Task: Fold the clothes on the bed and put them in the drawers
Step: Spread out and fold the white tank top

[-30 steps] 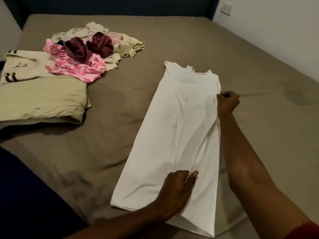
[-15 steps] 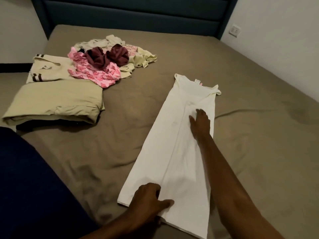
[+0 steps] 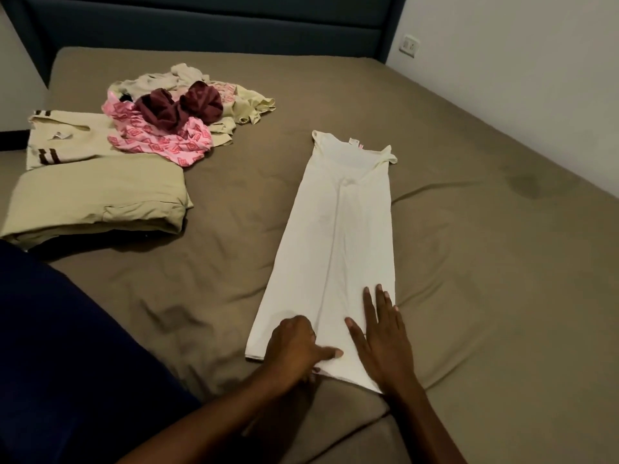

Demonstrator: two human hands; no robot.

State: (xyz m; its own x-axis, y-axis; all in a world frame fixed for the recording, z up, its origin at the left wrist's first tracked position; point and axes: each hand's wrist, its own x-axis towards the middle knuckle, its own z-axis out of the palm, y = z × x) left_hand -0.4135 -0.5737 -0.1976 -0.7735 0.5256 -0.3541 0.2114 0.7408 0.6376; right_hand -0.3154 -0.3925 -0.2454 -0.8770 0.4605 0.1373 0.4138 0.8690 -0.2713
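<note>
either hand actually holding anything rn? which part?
Left hand grips the white garment at its near hem, thumb on top, fingers curled at the edge. Right hand only presses flat on the same end.

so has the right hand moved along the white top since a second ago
Yes. The right hand has come down the white top from near the neckline end to the hem, and now lies flat beside the left hand.

Matt white cloth top (image 3: 338, 236)
</note>
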